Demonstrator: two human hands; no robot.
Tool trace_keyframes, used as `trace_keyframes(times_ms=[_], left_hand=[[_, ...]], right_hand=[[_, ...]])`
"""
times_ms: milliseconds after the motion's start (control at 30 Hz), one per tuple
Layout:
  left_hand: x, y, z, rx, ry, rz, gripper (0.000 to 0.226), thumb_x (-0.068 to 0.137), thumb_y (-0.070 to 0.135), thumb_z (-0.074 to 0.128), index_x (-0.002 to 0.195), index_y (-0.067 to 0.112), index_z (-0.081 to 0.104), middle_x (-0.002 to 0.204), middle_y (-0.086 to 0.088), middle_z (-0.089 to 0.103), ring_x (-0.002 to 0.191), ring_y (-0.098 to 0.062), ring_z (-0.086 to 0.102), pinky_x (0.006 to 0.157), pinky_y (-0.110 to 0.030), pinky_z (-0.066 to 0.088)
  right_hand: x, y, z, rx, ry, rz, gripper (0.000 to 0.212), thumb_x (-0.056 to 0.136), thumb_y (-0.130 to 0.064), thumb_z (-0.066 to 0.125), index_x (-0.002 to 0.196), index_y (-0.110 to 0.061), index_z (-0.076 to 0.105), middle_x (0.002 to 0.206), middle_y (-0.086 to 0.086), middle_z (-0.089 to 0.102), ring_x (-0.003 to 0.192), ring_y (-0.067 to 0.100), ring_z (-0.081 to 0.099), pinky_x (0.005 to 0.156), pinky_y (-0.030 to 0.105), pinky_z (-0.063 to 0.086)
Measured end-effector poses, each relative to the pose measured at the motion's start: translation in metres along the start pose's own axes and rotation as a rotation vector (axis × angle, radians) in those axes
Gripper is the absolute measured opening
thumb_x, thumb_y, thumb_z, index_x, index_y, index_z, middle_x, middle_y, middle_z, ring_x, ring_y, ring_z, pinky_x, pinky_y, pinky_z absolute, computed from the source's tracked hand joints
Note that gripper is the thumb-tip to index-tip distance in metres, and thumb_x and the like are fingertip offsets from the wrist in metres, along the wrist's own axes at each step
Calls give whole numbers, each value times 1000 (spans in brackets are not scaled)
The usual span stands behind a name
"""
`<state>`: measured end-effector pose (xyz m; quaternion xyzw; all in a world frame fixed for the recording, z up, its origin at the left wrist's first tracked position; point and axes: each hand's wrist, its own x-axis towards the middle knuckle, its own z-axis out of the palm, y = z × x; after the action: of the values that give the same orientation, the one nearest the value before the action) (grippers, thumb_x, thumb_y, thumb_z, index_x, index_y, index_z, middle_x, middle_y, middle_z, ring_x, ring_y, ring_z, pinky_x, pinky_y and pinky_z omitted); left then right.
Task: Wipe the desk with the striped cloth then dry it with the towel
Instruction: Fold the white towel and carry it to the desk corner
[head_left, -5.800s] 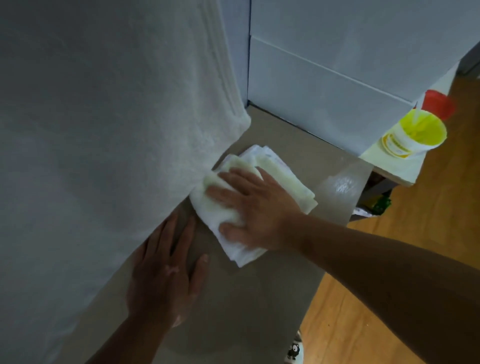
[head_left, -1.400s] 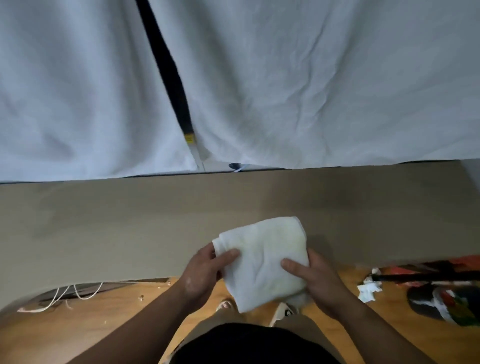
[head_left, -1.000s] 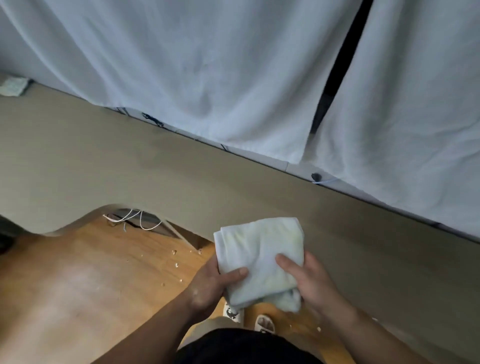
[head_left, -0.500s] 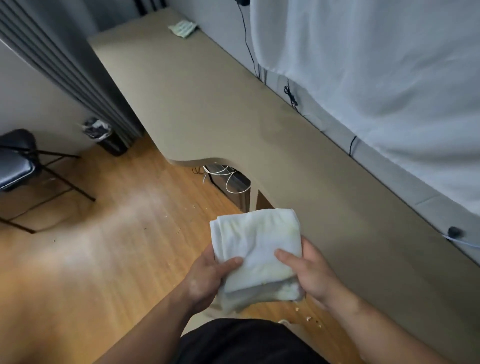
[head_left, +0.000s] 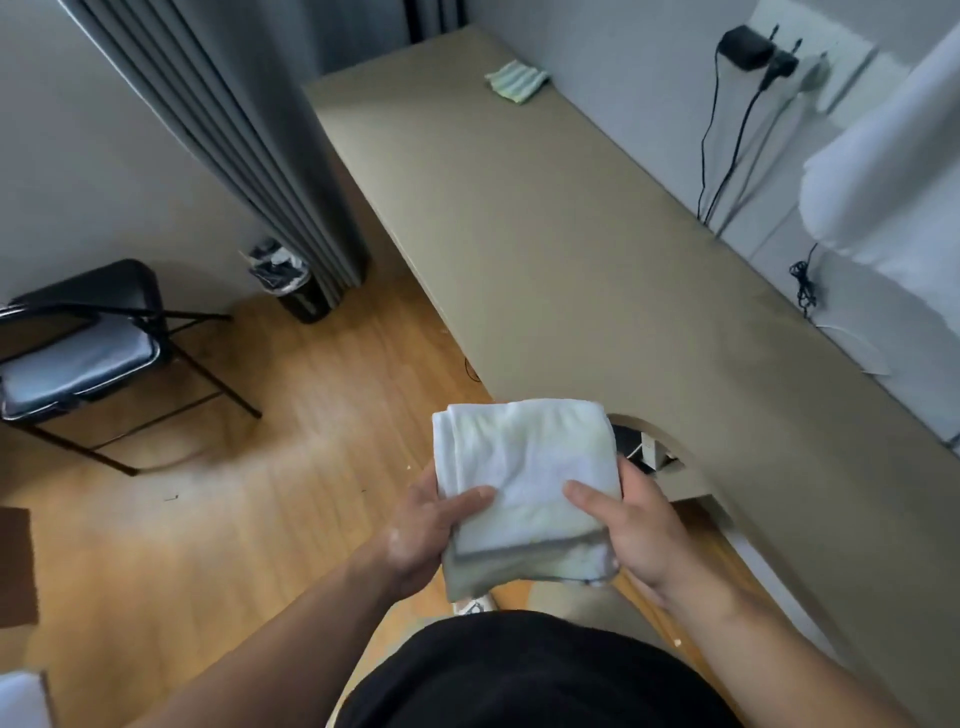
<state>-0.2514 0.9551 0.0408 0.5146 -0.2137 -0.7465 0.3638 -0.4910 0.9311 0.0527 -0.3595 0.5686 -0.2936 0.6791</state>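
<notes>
Both the left hand (head_left: 423, 535) and right hand (head_left: 641, 530) grip the folded towel (head_left: 524, 483) above the floor beside the bare desk (head_left: 597, 249), whose far end holds the striped cloth (head_left: 517, 81), with a folding chair (head_left: 83, 348) and bin (head_left: 288, 280) at left.

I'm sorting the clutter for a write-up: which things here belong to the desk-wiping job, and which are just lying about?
Belong to the job:
white towel, folded, held by left hand and right hand
striped cloth, lying at the desk's far end
desk

Just lying about:
folding chair
bin
wall plugs and cables
</notes>
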Motion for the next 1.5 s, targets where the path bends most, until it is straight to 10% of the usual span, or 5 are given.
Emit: trace_keyframes(times_ms=[667, 1100, 1300, 1500], left_hand=[[199, 274, -186, -9, 121, 0, 54, 86, 14, 77, 136, 7, 57, 130, -21, 68, 117, -42, 67, 96, -57, 56], [345, 455, -315, 187, -109, -87, 46, 95, 6, 69, 139, 9, 55, 133, -25, 64, 122, -48, 63, 103, -68, 48], [419, 544, -355, 333, -248, -178, 52, 88, 8, 77, 136, 8, 57, 130, -26, 66, 118, -49, 64, 100, -68, 50], [504, 604, -356, 457, -260, -210, 62, 79, 13, 87, 134, 15, 59, 125, -23, 69, 113, -46, 68, 94, -67, 54]], right_hand=[[321, -177, 166, -40, -73, 40, 30, 93, -23, 76, 122, -21, 67, 111, 3, 79, 103, 24, 76, 94, 54, 59], [480, -256, 285, 40, 187, 49, 31, 87, -33, 76, 115, -24, 68, 106, 1, 79, 97, 23, 77, 89, 57, 61], [532, -283, 337, 153, 347, 36, 18, 97, -19, 72, 114, -22, 67, 102, 3, 79, 80, 15, 77, 64, 30, 58], [595, -316, 345, 300, 450, 31, 31, 92, -20, 75, 122, -24, 68, 112, 0, 79, 103, 21, 76, 93, 47, 61]])
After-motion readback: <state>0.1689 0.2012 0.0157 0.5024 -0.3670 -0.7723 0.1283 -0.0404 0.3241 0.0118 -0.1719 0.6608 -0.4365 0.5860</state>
